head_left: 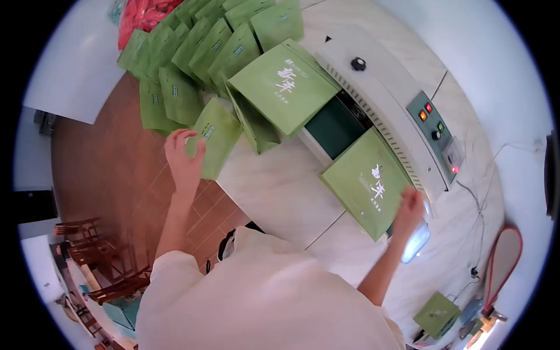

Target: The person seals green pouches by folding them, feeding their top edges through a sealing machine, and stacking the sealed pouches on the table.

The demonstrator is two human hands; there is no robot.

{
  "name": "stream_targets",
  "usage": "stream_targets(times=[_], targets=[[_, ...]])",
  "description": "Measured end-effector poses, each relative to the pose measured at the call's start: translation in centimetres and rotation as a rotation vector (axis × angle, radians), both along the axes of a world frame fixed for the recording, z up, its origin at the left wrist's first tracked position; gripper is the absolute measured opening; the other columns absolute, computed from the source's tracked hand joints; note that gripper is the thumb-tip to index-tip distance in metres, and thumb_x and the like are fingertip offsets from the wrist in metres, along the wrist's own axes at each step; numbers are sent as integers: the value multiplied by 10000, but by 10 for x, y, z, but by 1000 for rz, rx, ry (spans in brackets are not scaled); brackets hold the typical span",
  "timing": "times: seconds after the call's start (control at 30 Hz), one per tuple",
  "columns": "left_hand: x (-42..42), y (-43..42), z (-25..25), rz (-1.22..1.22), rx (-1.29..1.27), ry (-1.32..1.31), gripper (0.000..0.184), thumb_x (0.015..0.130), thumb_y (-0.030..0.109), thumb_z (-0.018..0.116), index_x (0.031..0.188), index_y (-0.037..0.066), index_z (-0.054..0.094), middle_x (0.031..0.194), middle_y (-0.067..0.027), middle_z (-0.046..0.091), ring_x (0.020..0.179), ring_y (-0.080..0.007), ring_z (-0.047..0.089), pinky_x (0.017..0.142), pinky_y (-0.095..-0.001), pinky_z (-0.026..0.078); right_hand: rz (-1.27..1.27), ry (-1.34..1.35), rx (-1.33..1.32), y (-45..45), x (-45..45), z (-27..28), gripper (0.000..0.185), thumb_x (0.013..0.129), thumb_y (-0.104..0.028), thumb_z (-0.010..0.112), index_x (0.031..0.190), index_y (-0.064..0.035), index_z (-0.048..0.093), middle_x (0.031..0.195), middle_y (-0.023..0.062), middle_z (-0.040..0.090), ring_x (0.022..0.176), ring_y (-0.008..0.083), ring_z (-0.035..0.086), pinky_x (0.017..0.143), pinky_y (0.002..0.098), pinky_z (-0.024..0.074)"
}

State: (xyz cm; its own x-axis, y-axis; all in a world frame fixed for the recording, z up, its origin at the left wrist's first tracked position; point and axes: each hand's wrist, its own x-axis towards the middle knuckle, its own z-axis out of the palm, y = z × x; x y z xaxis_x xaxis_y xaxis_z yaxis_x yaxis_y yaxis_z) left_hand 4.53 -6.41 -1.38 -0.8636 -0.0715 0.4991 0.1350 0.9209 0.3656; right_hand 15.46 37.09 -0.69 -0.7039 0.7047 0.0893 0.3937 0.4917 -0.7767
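At the left table edge, my left hand (185, 160) is beside a green pouch (219, 140), thumb and forefinger apart in a curve near its edge. My right hand (410, 211) is at the right corner of another green pouch (370, 184) with white lettering; its fingers look curled and slightly blurred, and whether they grip the corner is hidden. That pouch lies along the front of a long pale sealing machine (373, 76). A second lettered pouch (284, 87) sits farther left along the machine, over a dark green belt (335, 128).
Several green pouches (210, 49) stand in rows at the back left, with red packets (146, 17) behind them. The machine's panel (434, 128) has lit lamps and knobs. A small green box (437, 315) and a red-edged paddle-shaped thing (504, 259) are at the lower right.
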Motion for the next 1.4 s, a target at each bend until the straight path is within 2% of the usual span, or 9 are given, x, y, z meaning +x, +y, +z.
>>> stream_targets(times=[0.1, 0.23, 0.53, 0.63, 0.7, 0.83, 1.0, 1.07, 1.4], targets=[[-25, 22, 8, -2, 411, -435, 275, 826, 303, 619, 932, 52, 582, 841, -99, 580, 805, -266, 567, 740, -367, 442, 291, -223, -118, -89, -98, 11, 379, 897, -346, 535, 839, 22, 599, 666, 101, 577, 630, 190, 545, 604, 315, 424], [-76, 62, -23, 7, 289, -604, 370, 829, 378, 565, 870, 11, 571, 780, -148, 611, 762, -322, 599, 655, -415, 461, 380, -392, -466, -147, -199, -38, 511, 873, -445, 538, 724, 43, 580, 569, 109, 581, 448, 178, 543, 418, 307, 409], [-62, 30, -54, -114, 482, -422, 208, 803, 164, 543, 737, -26, 494, 677, -227, 539, 658, -399, 547, 576, -449, 418, 394, -110, -850, -210, -172, -43, 397, 881, -353, 571, 640, -40, 525, 514, 27, 494, 415, 139, 479, 387, 268, 347], [-31, 1, -25, -185, 401, -477, 196, 796, 149, 551, 722, -21, 487, 657, -210, 530, 647, -383, 546, 569, -439, 420, 521, 56, -590, -238, -125, -14, 429, 897, -357, 552, 629, -23, 526, 495, 39, 497, 409, 146, 486, 390, 292, 364], [-22, -21, -24, -201, 354, -545, 187, 787, 141, 559, 714, -16, 489, 664, -200, 533, 656, -371, 548, 575, -433, 428, 527, 142, -64, -249, -89, -15, 435, 912, -286, 530, 589, 4, 491, 498, 158, 515, 401, 317, 473, 409, 374, 382], [-16, -57, -25, -267, -18, -330, 130, 762, 118, 574, 750, -6, 539, 910, -158, 577, 728, -340, 564, 634, -431, 462, 641, -116, 248, -274, -26, -49, 401, 891, -247, 550, 573, -5, 517, 524, 182, 525, 487, 379, 530, 448, 443, 419], [-23, -73, -14, -245, -356, 134, 125, 782, 121, 573, 812, 1, 558, 1065, -122, 553, 790, -340, 587, 673, -452, 466, 863, -89, 61, -335, 12, -135, 203, 881, -216, 545, 798, -37, 588, 615, 187, 568, 550, 386, 554, 519, 467, 446], [-23, -88, -41, -138, 82, -258, 131, 813, 136, 568, 852, 14, 544, 1004, -120, 568, 816, -347, 587, 670, -440, 470, 904, -82, 19, -355, 7, -150, 187, 879, -212, 542, 837, -35, 582, 665, 189, 583, 589, 384, 563, 547, 462, 459], [-22, -108, -31, -240, 10, -411, 170, 878, 164, 536, 998, 45, 554, 999, -125, 579, 875, -337, 574, 737, -392, 472, 1169, 2, 162, -448, -2, -166, 267, 864, -158, 497, 1061, 22, 505, 911, 243, 578, 823, 357, 586, 711, 436, 468]])
